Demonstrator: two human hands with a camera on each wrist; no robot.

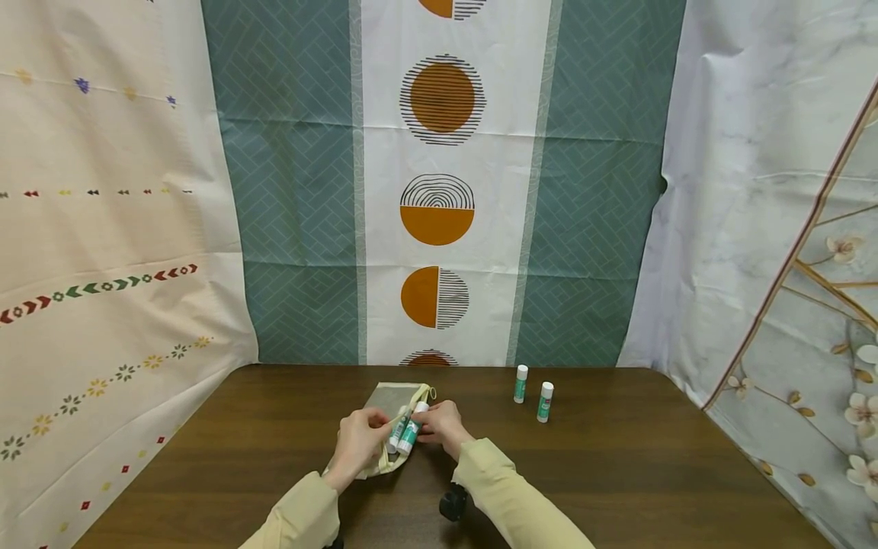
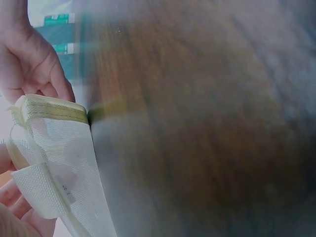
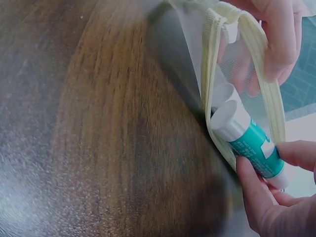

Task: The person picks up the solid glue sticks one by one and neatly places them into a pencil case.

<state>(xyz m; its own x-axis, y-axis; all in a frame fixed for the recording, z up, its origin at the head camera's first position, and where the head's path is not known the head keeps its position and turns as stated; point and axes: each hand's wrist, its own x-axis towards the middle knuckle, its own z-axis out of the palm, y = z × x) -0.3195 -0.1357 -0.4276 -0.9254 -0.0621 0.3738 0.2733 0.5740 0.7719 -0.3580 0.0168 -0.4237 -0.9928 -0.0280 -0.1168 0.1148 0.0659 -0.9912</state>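
A pale yellow mesh zip pouch (image 1: pixel 391 395) lies on the table in front of me, its zip edge spread apart. My left hand (image 1: pixel 358 444) pinches one side of the opening, fingers against the mesh (image 2: pixel 64 148). Between the thumb and fingers of my right hand (image 1: pixel 444 428) is a green-and-white glue stick (image 3: pixel 254 148), tilted at the pouch mouth with its white end inside the zip edge. Just behind it, another glue stick (image 3: pixel 227 93) sits in the pouch, partly hidden by the held one.
Two more glue sticks, one farther back (image 1: pixel 520 384) and one nearer (image 1: pixel 545 402), stand upright on the brown wooden table (image 1: pixel 617 473) to the right. Patterned cloths (image 1: pixel 295 191) hang behind the table and along both sides. A black wrist device (image 1: pixel 453 503) shows under the right sleeve.
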